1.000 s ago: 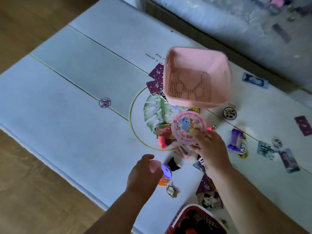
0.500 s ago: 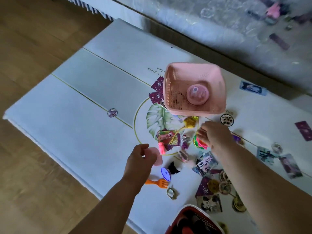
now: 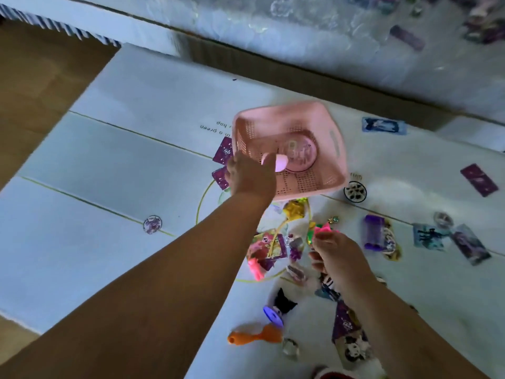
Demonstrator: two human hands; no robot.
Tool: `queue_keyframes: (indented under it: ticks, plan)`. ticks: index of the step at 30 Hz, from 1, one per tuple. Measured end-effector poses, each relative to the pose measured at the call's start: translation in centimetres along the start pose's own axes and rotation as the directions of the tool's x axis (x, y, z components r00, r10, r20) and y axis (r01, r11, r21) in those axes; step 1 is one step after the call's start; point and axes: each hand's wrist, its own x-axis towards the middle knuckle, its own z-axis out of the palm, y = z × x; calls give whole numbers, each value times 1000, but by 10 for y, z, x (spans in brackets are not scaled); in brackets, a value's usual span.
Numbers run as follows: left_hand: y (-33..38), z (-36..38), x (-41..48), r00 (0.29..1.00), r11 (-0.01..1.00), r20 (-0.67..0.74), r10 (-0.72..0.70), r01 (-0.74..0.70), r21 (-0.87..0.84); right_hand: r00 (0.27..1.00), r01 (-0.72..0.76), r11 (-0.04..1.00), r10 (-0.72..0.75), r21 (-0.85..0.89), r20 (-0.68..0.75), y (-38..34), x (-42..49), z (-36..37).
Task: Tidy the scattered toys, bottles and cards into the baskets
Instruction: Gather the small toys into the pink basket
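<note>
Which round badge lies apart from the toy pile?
The purplish badge, alone left of the left arm; the black-rimmed badge sits beside the pink basket.

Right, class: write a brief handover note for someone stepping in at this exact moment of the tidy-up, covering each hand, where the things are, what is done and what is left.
Left hand: over the near-left rim of the pink basket, pinching a small pink toy.
Right hand: low over the pile, gripping a pink-and-green toy.
Done: a round pink disc lies in the pink basket.
Left: both held toys, plus the orange fork, purple disc, black figure, yellow toy, purple piece and scattered cards such as the blue card, all on the mat.
</note>
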Motion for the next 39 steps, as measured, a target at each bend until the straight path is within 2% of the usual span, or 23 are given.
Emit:
queue_keyframes:
  ticks: [1, 2, 4, 6, 8, 10, 13, 15, 20, 24, 25, 26, 28, 29, 31, 32, 33, 35, 38, 39]
  plan:
    - [-6, 3, 10, 999, 993, -37, 9, -4, 120, 999, 34, 997, -37, -75, -39, 1, 5, 5]
    - [-13, 3, 18, 999, 986, -37, -15, 21, 163, 995, 70, 983, -82, -169, -62, 1, 9, 9]
    - [-31, 6, 38, 992, 983, 51, -114, 105, 152, 984, 120, 944, -155, -308, -91, 1, 18, 17]
    - [-48, 7, 50, 959, 979, 203, -197, 202, -6, 978, 139, 904, -189, -404, -86, -2, 25, 24]
    - [-54, 5, 52, 895, 922, 377, -239, 331, -200, 986, 124, 885, -161, -448, -44, -1, 31, 29]
    - [-54, 2, 51, 870, 863, 431, -241, 395, -314, 983, 145, 817, -184, -559, -14, 2, 36, 35]
    - [-56, -12, 50, 892, 784, 383, -241, 411, -465, 936, 267, 584, -346, -767, 63, 6, 46, 46]
    - [-64, -29, 50, 899, 724, 386, -210, 408, -556, 909, 313, 514, -406, -799, 95, 3, 58, 54]
    - [-90, -71, 48, 950, 633, 238, -202, 312, -708, 959, 173, 374, -273, -911, 70, 3, 101, 76]
    - [-116, -94, 48, 956, 610, 46, -290, 222, -761, 921, 180, 197, -377, -964, 95, 11, 88, 76]
    - [-124, -99, 48, 951, 618, 10, -310, 209, -758, 914, 200, 197, -390, -960, 110, 15, 84, 75]
    - [-131, -106, 48, 944, 625, -19, -330, 203, -753, 906, 219, 250, -410, -943, 101, 15, 79, 75]
    - [-141, -113, 45, 928, 633, -43, -370, 218, -742, 872, 307, 476, -487, -824, 43, 13, 70, 76]
    - [-145, -116, 42, 922, 636, -45, -385, 229, -737, 825, 413, 566, -565, -713, 30, 6, 65, 81]
    - [-150, -122, 38, 920, 664, -53, -388, 239, -708, 682, 654, 590, -730, -474, 32, -17, 50, 102]
    - [-153, -122, 37, 924, 691, -55, -378, 242, -681, 628, 733, 577, -778, -359, 32, -32, 41, 114]
    - [-154, -124, 36, 928, 714, -53, -369, 246, -655, 606, 775, 578, -794, -254, 40, -50, 33, 128]
    - [-157, -128, 33, 928, 722, -32, -371, 266, -639, 607, 793, 598, -792, -114, 70, -79, 25, 153]
    - [-157, -135, 32, 913, 684, -10, -408, 298, -666, 629, 736, 622, -774, -269, -70, -95, 42, 166]
    - [-160, -139, 34, 910, 681, -13, -414, 300, -668, 676, 660, 666, -728, -348, -112, -92, 56, 165]
